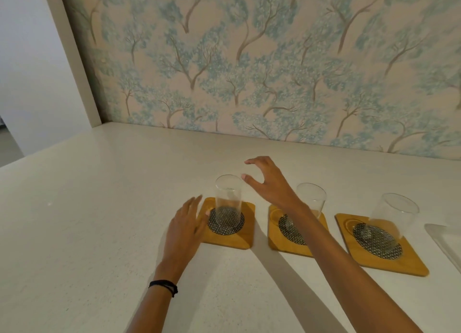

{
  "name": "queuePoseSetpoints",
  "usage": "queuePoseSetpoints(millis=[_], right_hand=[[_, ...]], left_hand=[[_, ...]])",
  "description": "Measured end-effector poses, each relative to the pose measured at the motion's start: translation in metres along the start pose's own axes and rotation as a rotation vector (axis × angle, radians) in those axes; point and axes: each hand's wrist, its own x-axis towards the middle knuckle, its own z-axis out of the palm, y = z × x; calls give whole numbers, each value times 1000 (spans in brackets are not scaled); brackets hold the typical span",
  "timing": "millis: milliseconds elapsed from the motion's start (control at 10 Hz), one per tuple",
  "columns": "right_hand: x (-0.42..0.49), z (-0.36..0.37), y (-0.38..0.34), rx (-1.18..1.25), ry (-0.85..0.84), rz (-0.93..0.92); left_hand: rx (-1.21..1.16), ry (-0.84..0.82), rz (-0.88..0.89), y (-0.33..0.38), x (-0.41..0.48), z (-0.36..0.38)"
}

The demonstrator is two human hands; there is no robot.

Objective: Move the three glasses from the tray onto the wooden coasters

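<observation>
Three clear glasses stand upright on three wooden coasters in a row on a white counter. The left glass (228, 200) is on the left coaster (245, 235), the middle glass (313, 198) on the middle coaster (274, 242), the right glass (389, 218) on the right coaster (409, 265). My right hand (268, 183) hovers open just right of the left glass's rim, fingers spread, not touching it. My left hand (184, 225) lies flat and open at the left coaster's left edge. The tray's white corner (446, 242) shows at the far right.
A wall with blue tree wallpaper (249, 70) rises behind the counter (99, 208). A white pillar (69, 58) stands at the back left, where the counter ends. My right forearm crosses in front of the middle coaster and glass.
</observation>
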Motion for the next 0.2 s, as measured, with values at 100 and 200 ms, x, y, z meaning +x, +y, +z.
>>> queuePoseSetpoints(millis=[100, 200], right_hand=[[4, -34, 18, -147, 44, -18], [2, -69, 30, -296, 84, 42]], left_hand=[[-28, 137, 68, 18, 19, -13], [32, 134, 185, 44, 44, -20]])
